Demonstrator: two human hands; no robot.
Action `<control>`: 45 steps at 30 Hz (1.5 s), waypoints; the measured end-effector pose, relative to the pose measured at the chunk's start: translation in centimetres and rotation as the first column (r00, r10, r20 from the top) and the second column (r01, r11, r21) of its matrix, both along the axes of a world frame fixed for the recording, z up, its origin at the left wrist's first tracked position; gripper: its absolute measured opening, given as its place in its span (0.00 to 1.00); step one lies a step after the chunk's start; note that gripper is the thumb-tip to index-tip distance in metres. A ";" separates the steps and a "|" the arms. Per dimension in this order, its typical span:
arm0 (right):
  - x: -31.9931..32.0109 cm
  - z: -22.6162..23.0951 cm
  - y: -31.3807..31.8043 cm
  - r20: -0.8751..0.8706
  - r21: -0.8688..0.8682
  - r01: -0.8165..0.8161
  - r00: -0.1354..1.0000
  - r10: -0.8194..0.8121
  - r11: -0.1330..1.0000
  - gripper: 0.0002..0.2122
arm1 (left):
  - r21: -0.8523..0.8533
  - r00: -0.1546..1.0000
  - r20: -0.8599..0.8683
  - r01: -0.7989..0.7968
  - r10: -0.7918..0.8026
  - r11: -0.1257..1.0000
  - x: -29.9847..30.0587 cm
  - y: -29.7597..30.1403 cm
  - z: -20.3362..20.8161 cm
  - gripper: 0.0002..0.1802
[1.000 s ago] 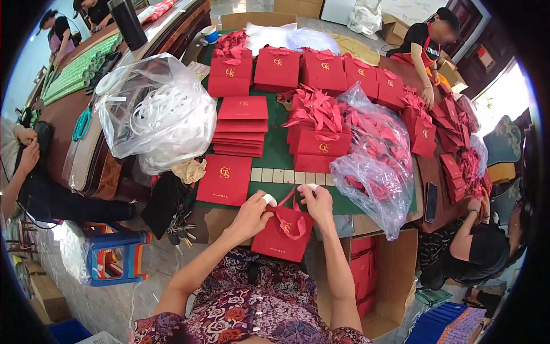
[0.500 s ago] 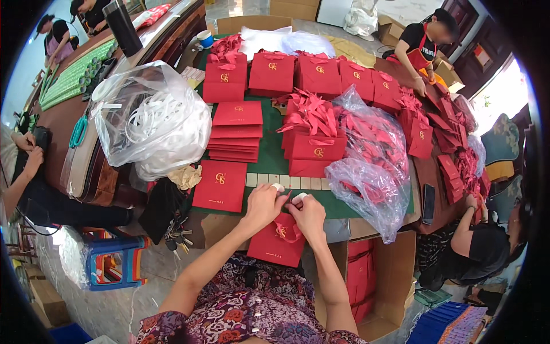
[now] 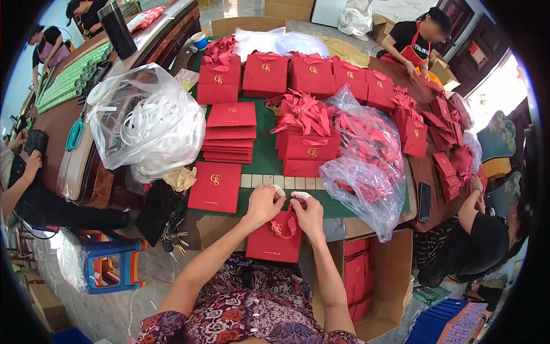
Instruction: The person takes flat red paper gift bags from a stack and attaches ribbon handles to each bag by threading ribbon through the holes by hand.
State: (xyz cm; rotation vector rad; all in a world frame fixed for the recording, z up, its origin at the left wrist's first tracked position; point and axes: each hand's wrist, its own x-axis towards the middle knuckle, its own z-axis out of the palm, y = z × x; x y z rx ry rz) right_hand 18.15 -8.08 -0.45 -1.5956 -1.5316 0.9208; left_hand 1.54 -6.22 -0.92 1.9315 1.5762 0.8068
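A red paper gift bag [image 3: 272,247] with gold print lies at the table's front edge, close to my body. Its red ribbon handle [image 3: 293,226] loops over the front and runs up between my hands. My left hand [image 3: 265,204] is closed with curled fingers at the bag's top left; what it pinches is hidden. My right hand [image 3: 308,214] is closed at the top right, pinching the ribbon. White wrapping covers a fingertip on each hand. Just beyond is a row of small pale tiles [image 3: 279,182] on the green mat [image 3: 266,137].
Flat red bags [image 3: 215,187] are stacked at left, beside a clear sack of white cord [image 3: 152,123]. Ribboned bags [image 3: 309,150] and a plastic sack of red ribbons [image 3: 366,166] stand ahead and right. A carton [image 3: 392,269] of red bags sits below right. Several people work around.
My fingertips have drawn slightly apart, and the dark red bit between them no longer shows the same way. The view has shifted a little; at far right a person's hands have come together.
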 end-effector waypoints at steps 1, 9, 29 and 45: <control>0.0 0.0 0.0 -0.022 -0.011 -0.004 1.000 0.003 1.000 0.11 | 0.001 1.000 0.000 0.003 -0.003 1.000 0.0 0.0 0.3 0.06; -0.2 0.5 0.0 -0.191 -0.035 -0.057 0.980 0.049 0.998 0.10 | -0.212 0.964 0.266 0.039 0.020 0.977 -0.2 -0.5 1.4 0.08; 1.8 0.7 0.6 -0.466 -0.023 0.101 0.879 -0.100 0.995 0.07 | -0.332 0.973 0.200 0.176 -0.114 0.927 -3.3 -7.2 3.9 0.32; 1.6 3.7 -1.9 0.178 0.273 0.079 0.975 -0.131 0.959 0.21 | -0.386 0.721 0.692 0.330 0.034 0.861 -5.7 -9.2 2.2 0.28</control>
